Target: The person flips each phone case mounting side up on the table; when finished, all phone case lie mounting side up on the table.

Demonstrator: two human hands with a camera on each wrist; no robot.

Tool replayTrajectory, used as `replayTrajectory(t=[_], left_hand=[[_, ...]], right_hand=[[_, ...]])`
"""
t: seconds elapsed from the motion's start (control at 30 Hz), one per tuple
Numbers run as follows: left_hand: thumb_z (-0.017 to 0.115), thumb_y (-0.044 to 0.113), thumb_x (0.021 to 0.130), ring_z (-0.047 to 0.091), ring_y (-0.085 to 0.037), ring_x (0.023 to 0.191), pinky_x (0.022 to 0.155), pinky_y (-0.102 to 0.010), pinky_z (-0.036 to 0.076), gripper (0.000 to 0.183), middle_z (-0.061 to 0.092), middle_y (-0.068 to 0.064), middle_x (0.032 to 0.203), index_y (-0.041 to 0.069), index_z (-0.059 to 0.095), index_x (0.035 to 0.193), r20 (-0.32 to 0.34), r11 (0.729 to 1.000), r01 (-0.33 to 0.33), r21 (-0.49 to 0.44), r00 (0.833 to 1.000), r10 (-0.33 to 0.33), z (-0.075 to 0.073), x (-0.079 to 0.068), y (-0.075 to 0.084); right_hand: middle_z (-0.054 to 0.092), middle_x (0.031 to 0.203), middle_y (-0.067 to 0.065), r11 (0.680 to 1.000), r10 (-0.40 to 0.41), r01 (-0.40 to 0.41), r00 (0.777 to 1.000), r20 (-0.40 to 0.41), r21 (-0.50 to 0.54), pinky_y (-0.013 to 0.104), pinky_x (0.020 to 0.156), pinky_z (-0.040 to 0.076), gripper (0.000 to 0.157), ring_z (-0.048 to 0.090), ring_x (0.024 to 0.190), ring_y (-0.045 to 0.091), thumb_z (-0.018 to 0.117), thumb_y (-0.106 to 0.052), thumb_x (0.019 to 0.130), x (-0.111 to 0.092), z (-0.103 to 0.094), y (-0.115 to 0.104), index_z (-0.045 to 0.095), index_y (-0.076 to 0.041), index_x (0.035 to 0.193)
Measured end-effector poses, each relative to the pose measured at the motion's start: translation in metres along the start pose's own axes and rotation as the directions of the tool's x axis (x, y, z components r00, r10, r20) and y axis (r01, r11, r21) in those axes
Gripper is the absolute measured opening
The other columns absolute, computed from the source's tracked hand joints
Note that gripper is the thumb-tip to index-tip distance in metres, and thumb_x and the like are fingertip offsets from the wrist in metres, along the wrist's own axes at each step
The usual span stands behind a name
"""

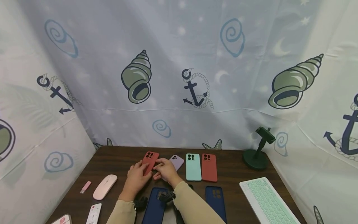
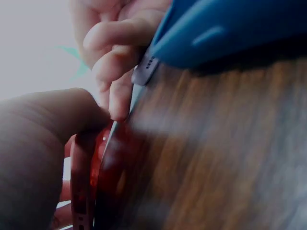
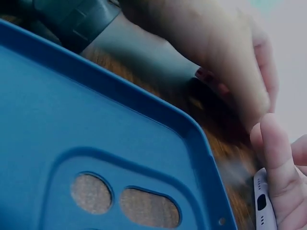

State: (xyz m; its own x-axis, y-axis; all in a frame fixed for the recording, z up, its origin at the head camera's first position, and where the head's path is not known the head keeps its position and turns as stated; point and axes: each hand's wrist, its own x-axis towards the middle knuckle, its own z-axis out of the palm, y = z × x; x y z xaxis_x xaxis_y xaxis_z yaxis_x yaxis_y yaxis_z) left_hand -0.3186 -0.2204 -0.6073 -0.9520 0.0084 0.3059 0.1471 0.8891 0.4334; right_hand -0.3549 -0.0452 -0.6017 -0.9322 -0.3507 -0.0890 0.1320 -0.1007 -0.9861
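A red phone case (image 1: 150, 158) with camera cut-outs lies tilted at the back of the table. My left hand (image 1: 137, 176) grips it, thumb along one side and fingers at the other; in the left wrist view the thumb (image 2: 43, 124) presses near the case's edge. My right hand (image 1: 167, 171) reaches in from the right, fingers extended toward the red case's edge. Partly hidden behind that hand is a lilac phone (image 1: 177, 161), whose port end shows beside the fingers in the right wrist view. A navy phone case (image 1: 153, 205) lies beneath my wrists.
Right of my hands lie a mint phone case (image 1: 193, 168), another red case (image 1: 209, 168) and a second navy case (image 1: 216, 202). A green stand (image 1: 255, 157) and keyboard (image 1: 268, 199) occupy the right side. Leftward are a mouse (image 1: 104, 187), USB stick (image 1: 85, 187) and remote (image 1: 94, 214).
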Motion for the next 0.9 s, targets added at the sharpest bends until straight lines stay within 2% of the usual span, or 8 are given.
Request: replayTrajectory(t=[0.13, 0.3, 0.4, 0.47, 0.53, 0.63, 0.77, 0.9], left_hand=[[0.073, 0.037, 0.09, 0.058, -0.046, 0.107, 0.093, -0.059, 0.044, 0.052, 0.056, -0.031, 0.141, 0.011, 0.067, 0.135, -0.025, 0.999, -0.021, 0.042, 0.999, 0.022, -0.005, 0.002, 0.008], [0.071, 0.033, 0.093, 0.065, -0.044, 0.109, 0.092, -0.058, 0.051, 0.047, 0.063, -0.026, 0.136, 0.009, 0.067, 0.133, -0.042, 0.999, -0.035, 0.027, 0.998, 0.036, -0.006, 0.003, 0.014], [0.069, 0.032, 0.095, 0.071, -0.036, 0.097, 0.077, -0.05, 0.056, 0.045, 0.068, -0.021, 0.129, 0.009, 0.067, 0.134, -0.031, 1.0, -0.024, 0.012, 0.999, 0.025, -0.006, 0.002, 0.017], [0.067, 0.031, 0.096, 0.07, -0.028, 0.079, 0.063, -0.042, 0.054, 0.044, 0.072, -0.018, 0.121, 0.01, 0.066, 0.134, -0.019, 1.0, -0.002, -0.009, 1.0, 0.002, -0.006, 0.001, 0.019], [0.066, 0.031, 0.096, 0.061, -0.019, 0.063, 0.052, -0.034, 0.045, 0.042, 0.074, -0.014, 0.106, 0.01, 0.067, 0.132, -0.013, 1.0, 0.012, -0.02, 1.0, -0.012, -0.007, 0.0, 0.021], [0.064, 0.032, 0.098, 0.048, -0.014, 0.054, 0.049, -0.029, 0.037, 0.039, 0.069, -0.009, 0.088, 0.011, 0.067, 0.13, -0.016, 1.0, 0.015, -0.021, 1.0, -0.016, -0.009, 0.0, 0.025], [0.062, 0.033, 0.099, 0.046, -0.015, 0.051, 0.047, -0.03, 0.035, 0.038, 0.065, -0.005, 0.079, 0.012, 0.067, 0.13, -0.034, 0.999, 0.043, -0.032, 0.998, -0.044, -0.016, 0.001, 0.03], [0.06, 0.035, 0.101, 0.048, -0.017, 0.051, 0.047, -0.032, 0.036, 0.037, 0.067, -0.006, 0.08, 0.018, 0.065, 0.133, -0.023, 0.985, 0.137, -0.105, 0.99, -0.14, -0.025, 0.002, 0.029]], right_hand=[[0.067, 0.106, 0.028, 1.0, -0.012, 0.012, 1.0, -0.007, -0.011, 0.042, 0.06, 0.061, 0.047, 0.07, 0.059, 0.024, 0.057, 0.002, 0.098, 0.002, -0.002, -0.001, 0.05, -0.003, 0.145], [0.067, 0.103, 0.027, 0.999, -0.026, 0.026, 0.999, -0.019, -0.022, 0.043, 0.058, 0.061, 0.05, 0.071, 0.059, 0.028, 0.058, 0.003, 0.096, 0.004, -0.003, 0.0, 0.051, -0.009, 0.145], [0.067, 0.102, 0.028, 1.0, -0.028, 0.027, 0.999, -0.024, -0.013, 0.044, 0.056, 0.06, 0.06, 0.069, 0.056, 0.028, 0.061, 0.003, 0.095, 0.004, -0.004, 0.002, 0.047, -0.016, 0.15], [0.066, 0.101, 0.028, 1.0, -0.023, 0.023, 0.999, -0.027, 0.001, 0.045, 0.056, 0.06, 0.067, 0.068, 0.053, 0.027, 0.063, 0.003, 0.095, 0.003, -0.004, 0.003, 0.042, -0.022, 0.154], [0.066, 0.098, 0.026, 1.0, -0.02, 0.021, 0.999, -0.033, 0.018, 0.046, 0.055, 0.06, 0.076, 0.067, 0.051, 0.027, 0.064, 0.003, 0.095, 0.003, -0.003, 0.004, 0.036, -0.028, 0.158], [0.066, 0.095, 0.023, 0.999, -0.025, 0.026, 0.999, -0.047, 0.026, 0.046, 0.054, 0.059, 0.083, 0.066, 0.05, 0.025, 0.064, 0.003, 0.094, 0.003, -0.003, 0.004, 0.028, -0.032, 0.16], [0.068, 0.097, 0.021, 0.999, -0.043, 0.041, 0.998, -0.045, -0.034, 0.042, 0.055, 0.06, 0.068, 0.067, 0.051, 0.021, 0.062, 0.001, 0.096, 0.004, -0.002, 0.005, 0.038, -0.018, 0.157], [0.07, 0.104, 0.026, 0.997, -0.05, 0.049, 0.999, -0.011, -0.063, 0.039, 0.057, 0.06, 0.041, 0.068, 0.054, 0.018, 0.057, 0.001, 0.098, 0.004, -0.001, 0.006, 0.056, 0.003, 0.139]])
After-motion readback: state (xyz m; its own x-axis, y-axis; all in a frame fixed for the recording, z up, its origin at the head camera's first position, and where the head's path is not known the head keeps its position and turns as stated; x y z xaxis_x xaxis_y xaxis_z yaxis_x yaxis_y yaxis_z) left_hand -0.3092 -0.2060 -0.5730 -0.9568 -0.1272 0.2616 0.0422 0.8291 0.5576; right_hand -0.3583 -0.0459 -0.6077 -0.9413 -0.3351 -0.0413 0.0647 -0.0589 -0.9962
